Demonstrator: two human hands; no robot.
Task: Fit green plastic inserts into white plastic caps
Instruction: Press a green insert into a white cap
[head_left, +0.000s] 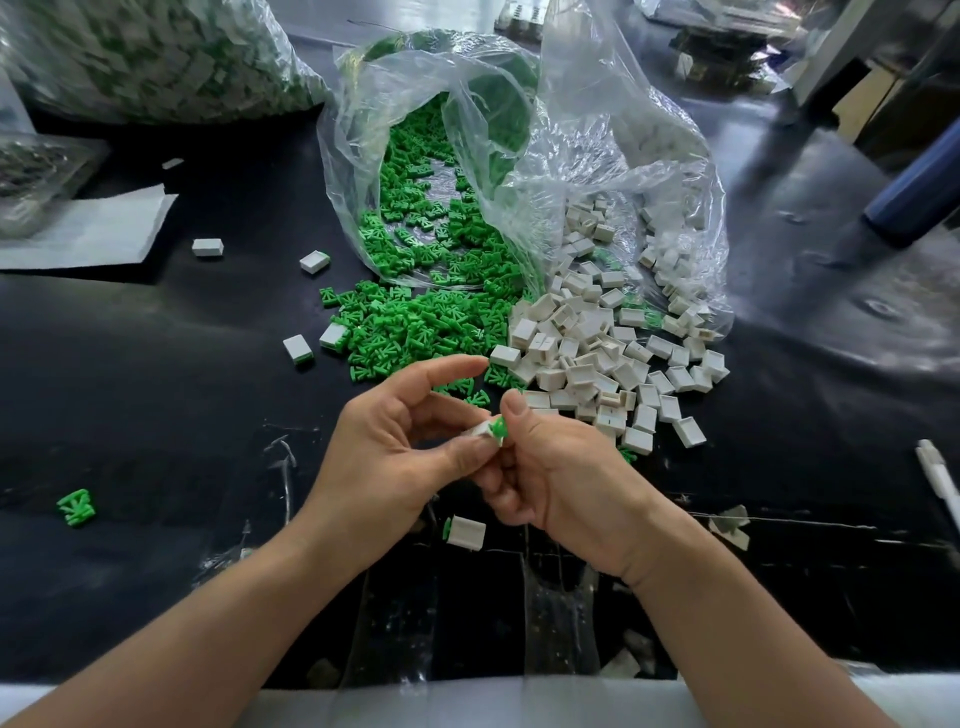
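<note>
Green plastic met white between our fingertips. Our left hand (395, 457) pinched a white cap (480, 430) between thumb and curled fingers, its forefinger lifted free above. Our right hand (561, 478) pinched a green insert (500, 427) under the thumb, the other fingers tucked in below. The insert lay just to the right of the cap and touched its open end, so the pair ran roughly left to right from one hand to the other, and neither hand was the nearer. We judged the coming push to go leftward, from the right thumb into the cap; how far the insert sat inside we could not tell.

Below our wrists a joined piece (466, 531) lay on the black table (156, 389). Beyond the fingers, a heap of green inserts (410, 322) spilled from a clear bag (415, 73) lying open on its side. It touched a heap of white caps (587, 358) that ran out of a second bag (675, 156) just beside it on the right. At the far left a big bag (145, 57) held mixed green and white pieces, probably finished ones.
</note>
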